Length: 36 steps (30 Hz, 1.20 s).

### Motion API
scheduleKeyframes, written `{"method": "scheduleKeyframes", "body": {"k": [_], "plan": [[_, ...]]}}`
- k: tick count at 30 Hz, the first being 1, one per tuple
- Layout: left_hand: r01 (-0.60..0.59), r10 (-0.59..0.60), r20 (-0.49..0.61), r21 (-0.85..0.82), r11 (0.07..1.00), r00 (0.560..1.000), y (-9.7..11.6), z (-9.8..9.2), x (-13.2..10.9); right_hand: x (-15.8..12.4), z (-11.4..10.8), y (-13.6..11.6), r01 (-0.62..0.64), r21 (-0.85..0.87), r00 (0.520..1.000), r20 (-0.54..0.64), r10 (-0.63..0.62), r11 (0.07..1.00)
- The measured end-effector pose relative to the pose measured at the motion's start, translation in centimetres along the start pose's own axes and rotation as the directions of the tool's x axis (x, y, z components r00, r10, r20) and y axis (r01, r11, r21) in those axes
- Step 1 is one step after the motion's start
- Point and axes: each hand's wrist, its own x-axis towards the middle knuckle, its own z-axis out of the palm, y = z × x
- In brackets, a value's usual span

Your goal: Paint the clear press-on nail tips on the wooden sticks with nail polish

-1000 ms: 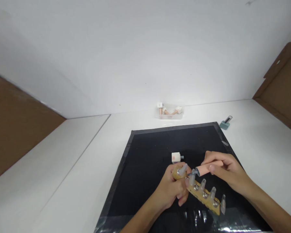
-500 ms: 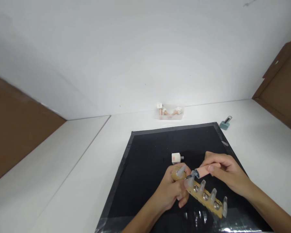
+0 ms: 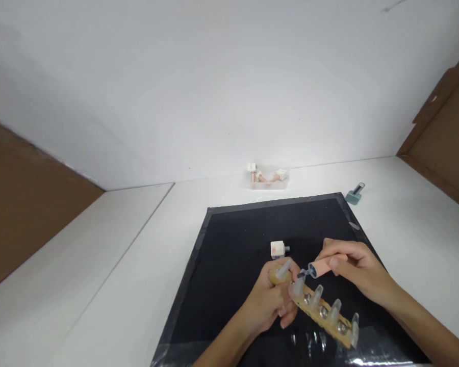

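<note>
My left hand (image 3: 270, 300) is closed around one end of a tan wooden bar (image 3: 321, 316) that carries several clear false nail tips and metal screws. My right hand (image 3: 354, 272) pinches a pink nail polish brush handle (image 3: 323, 266), whose grey tip touches the second nail tip from the left. Both hands hover over a black mat (image 3: 237, 250). A small white cube-shaped polish bottle (image 3: 277, 248) stands on the mat just beyond my left hand.
A clear tray (image 3: 268, 178) holding small bottles sits against the white back wall. A grey-green small object (image 3: 355, 194) lies past the mat's far right corner. Brown board panels flank the white table on both sides.
The bar's right end has dropped slightly lower and the brush has shifted a little along the nail tip. Otherwise both hands stay in place.
</note>
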Motion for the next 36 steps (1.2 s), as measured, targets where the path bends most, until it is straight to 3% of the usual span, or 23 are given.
{"method": "scheduleKeyframes", "body": {"k": [16,36], "plan": [[0.003,-0.002,0.048,-0.02,1.0,0.999,-0.18,-0.05,0.06,0.12,0.17,-0.08,-0.078,-0.049,0.994,0.078,0.082,0.996],[-0.004,0.005,0.04,-0.016,1.0,0.999,-0.15,0.08,-0.07,-0.18,0.15,-0.1,-0.019,0.04,0.999,0.042,0.018,0.999]]}}
